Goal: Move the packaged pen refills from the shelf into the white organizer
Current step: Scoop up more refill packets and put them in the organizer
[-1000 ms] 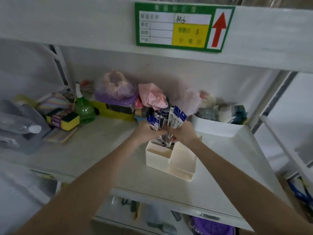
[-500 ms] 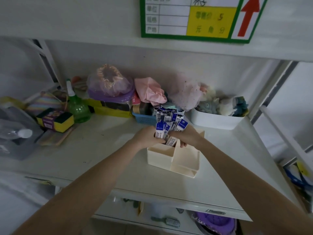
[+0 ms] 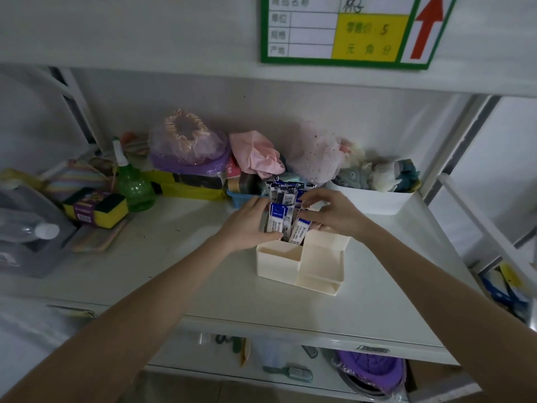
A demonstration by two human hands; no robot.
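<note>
Grey plastic tub at far left holds a clear bottle lying on its side. Beside it sit a yellow sponge pack and a green spray bottle. On the shelf, the left hand grips the packaged pen refills, blue-and-white with unreadable print, standing in the rear compartment of the white organizer. The right hand pinches their tops with curled fingers. Further right, a white bin holds plush toys. Overhead, a green-edged label shows "5" and a red arrow.
</note>
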